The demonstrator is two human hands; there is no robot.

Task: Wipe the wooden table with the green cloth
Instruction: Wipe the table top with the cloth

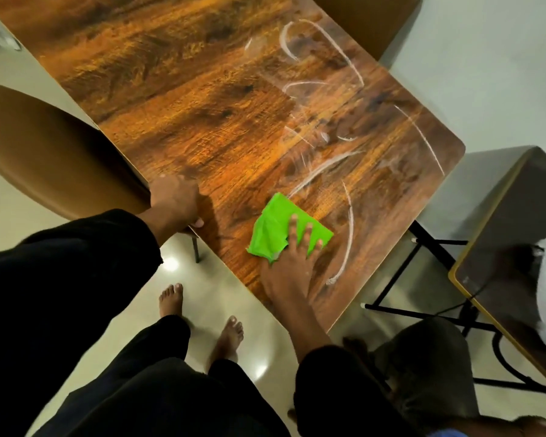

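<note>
Pressing green cloth (274,227) on wooden tbl (202,105).

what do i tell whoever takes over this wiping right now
Left hand grips the table at its near edge.
Right hand presses flat, fingers spread, on the cloth, close to that same edge.
Done: the table's left part shows no marks.
Left: white streaks cover the right part, beyond and beside the cloth; wipe those.
</note>
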